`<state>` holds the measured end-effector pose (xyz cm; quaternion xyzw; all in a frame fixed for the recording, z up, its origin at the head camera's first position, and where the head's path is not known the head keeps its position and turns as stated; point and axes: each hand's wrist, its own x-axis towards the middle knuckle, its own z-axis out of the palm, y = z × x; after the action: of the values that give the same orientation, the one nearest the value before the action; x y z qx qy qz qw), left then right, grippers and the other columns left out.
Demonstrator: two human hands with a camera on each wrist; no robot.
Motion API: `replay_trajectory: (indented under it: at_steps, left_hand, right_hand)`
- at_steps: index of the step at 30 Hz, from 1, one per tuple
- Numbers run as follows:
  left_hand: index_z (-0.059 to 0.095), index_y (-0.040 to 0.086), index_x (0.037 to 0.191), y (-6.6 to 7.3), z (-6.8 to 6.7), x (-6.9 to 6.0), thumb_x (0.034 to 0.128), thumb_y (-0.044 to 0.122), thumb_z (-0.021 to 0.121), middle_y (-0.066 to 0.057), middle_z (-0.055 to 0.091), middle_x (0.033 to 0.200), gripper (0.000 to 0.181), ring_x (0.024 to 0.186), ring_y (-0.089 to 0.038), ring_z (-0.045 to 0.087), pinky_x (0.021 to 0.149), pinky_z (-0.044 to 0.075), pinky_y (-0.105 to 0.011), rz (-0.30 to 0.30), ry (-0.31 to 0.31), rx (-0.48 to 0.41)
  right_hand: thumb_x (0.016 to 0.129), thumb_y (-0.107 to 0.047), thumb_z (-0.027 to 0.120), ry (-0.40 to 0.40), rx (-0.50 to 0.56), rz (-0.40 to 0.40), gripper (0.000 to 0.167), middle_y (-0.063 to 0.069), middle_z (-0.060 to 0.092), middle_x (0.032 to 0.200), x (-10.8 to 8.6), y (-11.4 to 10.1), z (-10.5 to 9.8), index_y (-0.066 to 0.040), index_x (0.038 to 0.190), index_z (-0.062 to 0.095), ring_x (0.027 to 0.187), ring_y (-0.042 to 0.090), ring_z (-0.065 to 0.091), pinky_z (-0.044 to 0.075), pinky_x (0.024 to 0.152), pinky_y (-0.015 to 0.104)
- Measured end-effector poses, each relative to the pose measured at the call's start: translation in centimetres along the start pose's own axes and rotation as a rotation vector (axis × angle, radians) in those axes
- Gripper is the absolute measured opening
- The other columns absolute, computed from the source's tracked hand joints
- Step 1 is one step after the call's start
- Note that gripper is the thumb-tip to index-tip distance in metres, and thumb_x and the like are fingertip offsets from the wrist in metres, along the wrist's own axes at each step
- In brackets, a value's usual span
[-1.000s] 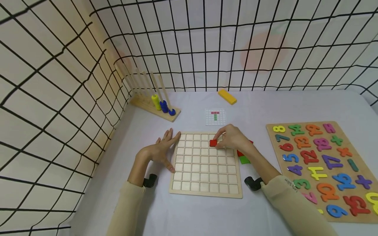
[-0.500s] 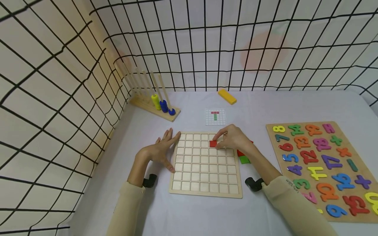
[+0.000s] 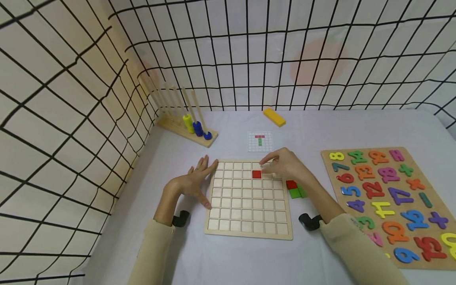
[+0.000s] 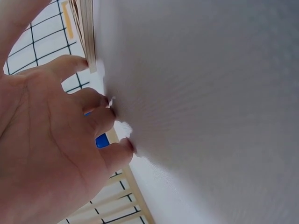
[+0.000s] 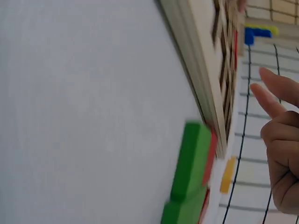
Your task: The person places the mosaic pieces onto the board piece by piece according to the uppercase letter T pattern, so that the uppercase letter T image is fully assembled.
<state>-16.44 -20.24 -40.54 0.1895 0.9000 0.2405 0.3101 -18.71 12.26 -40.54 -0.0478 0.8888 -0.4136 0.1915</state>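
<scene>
A wooden grid board (image 3: pixel 235 204) lies on the white table with one red square tile (image 3: pixel 256 174) set in a cell of its second row from the far edge. My left hand (image 3: pixel 190 182) is spread along the board's left edge, thumb and index finger touching the frame. In the left wrist view, the other fingertips of the left hand (image 4: pixel 56 130) rest on the tablecloth. Just right of the red tile, my right hand (image 3: pixel 285 164) hovers over the board, its thumb and index finger apart with nothing between them. Red and green tiles (image 3: pixel 295 193) lie beside the board's right edge, partly behind the right wrist.
Beyond the board lies a pattern card (image 3: pixel 260 141) with a red and green T shape. A yellow block (image 3: pixel 274 117) is farther back. A peg stand (image 3: pixel 189 132) with beads is back left, a number puzzle board (image 3: pixel 388 206) right. Black wire mesh (image 3: pixel 231 63) encloses the back and left.
The right thumb and index finger have let go of the red tile, which lies in its cell. The right hand has lifted slightly and moved right. The left hand has not moved.
</scene>
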Motion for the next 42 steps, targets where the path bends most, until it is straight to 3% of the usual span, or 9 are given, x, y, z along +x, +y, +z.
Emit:
replay_trajectory:
  at_steps: [3,5,7,13,16,20,30,39,42]
  left_hand:
    - [-0.005,0.016,0.167,0.0,0.0,0.2,0.0642,0.027,0.099,-0.020,-0.028,0.169,0.147,0.158,-0.036,-0.026,0.129,-0.010,-0.061,-0.001,-0.002,0.005]
    - [-0.005,0.016,0.167,0.0,0.0,0.3,0.0639,0.027,0.099,-0.020,-0.028,0.169,0.147,0.159,-0.036,-0.025,0.129,-0.010,-0.061,-0.005,0.001,0.009]
    - [-0.005,0.016,0.167,0.0,0.0,0.2,0.0636,0.027,0.100,-0.020,-0.027,0.169,0.148,0.159,-0.036,-0.025,0.129,-0.010,-0.061,-0.011,0.003,0.012]
    - [-0.004,0.016,0.167,0.1,0.0,0.1,0.0630,0.028,0.100,-0.020,-0.026,0.169,0.148,0.159,-0.037,-0.024,0.129,-0.009,-0.062,-0.016,0.002,0.025]
    - [-0.004,0.016,0.167,0.1,0.0,0.1,0.0631,0.028,0.100,-0.020,-0.026,0.169,0.147,0.159,-0.037,-0.024,0.129,-0.009,-0.062,-0.011,0.004,0.019]
    - [-0.004,0.015,0.167,0.0,0.0,0.1,0.0633,0.028,0.100,-0.021,-0.026,0.169,0.147,0.159,-0.037,-0.025,0.129,-0.009,-0.062,-0.005,0.005,0.014]
    - [-0.003,0.015,0.167,0.1,0.0,0.1,0.0632,0.028,0.100,-0.021,-0.025,0.170,0.147,0.159,-0.038,-0.024,0.129,-0.009,-0.063,-0.001,0.011,0.013]
    - [-0.003,0.016,0.167,0.2,0.1,0.1,0.0626,0.027,0.100,-0.019,-0.026,0.170,0.147,0.159,-0.036,-0.024,0.129,-0.010,-0.061,-0.007,0.011,0.009]
    - [-0.003,0.016,0.167,0.2,0.0,0.1,0.0624,0.027,0.100,-0.019,-0.026,0.170,0.147,0.159,-0.036,-0.024,0.129,-0.010,-0.061,-0.009,0.013,0.006]
  right_hand:
    - [0.093,-0.023,0.076,0.050,0.004,0.019,0.028,0.003,0.049,0.075,-0.8,0.6,-1.6,-0.009,0.117,0.077,0.067,0.019,0.045,0.034,0.055,0.025]
    - [0.094,-0.024,0.074,0.068,0.011,0.038,0.031,-0.001,0.036,0.064,-1.4,1.1,-2.8,-0.008,0.121,0.075,0.055,0.016,0.036,0.027,0.049,0.024]
    - [0.093,-0.025,0.075,0.085,0.008,0.062,0.034,-0.003,0.033,0.061,-1.9,1.6,-3.8,-0.008,0.123,0.073,0.051,0.014,0.033,0.026,0.048,0.024]
    - [0.090,-0.025,0.077,0.115,-0.001,0.130,0.039,-0.002,0.035,0.065,-3.1,3.5,-5.4,-0.005,0.123,0.073,0.060,0.017,0.034,0.026,0.055,0.028]
    - [0.088,-0.026,0.078,0.103,-0.049,0.175,0.041,0.010,0.052,0.087,-3.3,4.3,-5.7,-0.005,0.122,0.073,0.081,0.026,0.045,0.034,0.065,0.032]
    - [0.087,-0.028,0.079,0.067,-0.096,0.225,0.044,0.021,0.053,0.123,-3.5,4.9,-5.9,-0.004,0.123,0.072,0.108,0.033,0.044,0.038,0.077,0.036]
    - [0.084,-0.023,0.083,0.032,-0.136,0.248,0.037,0.014,0.053,0.100,-2.9,5.6,-5.7,-0.005,0.115,0.075,0.096,0.027,0.045,0.033,0.071,0.034]
    - [0.085,-0.012,0.080,0.027,-0.098,0.108,0.034,-0.001,0.038,0.067,-2.3,5.8,-5.6,-0.002,0.117,0.075,0.066,0.017,0.039,0.028,0.059,0.026]
    - [0.086,-0.010,0.077,0.020,-0.091,0.098,0.036,-0.004,0.034,0.061,-2.3,6.0,-5.7,-0.003,0.121,0.074,0.059,0.015,0.036,0.026,0.056,0.024]
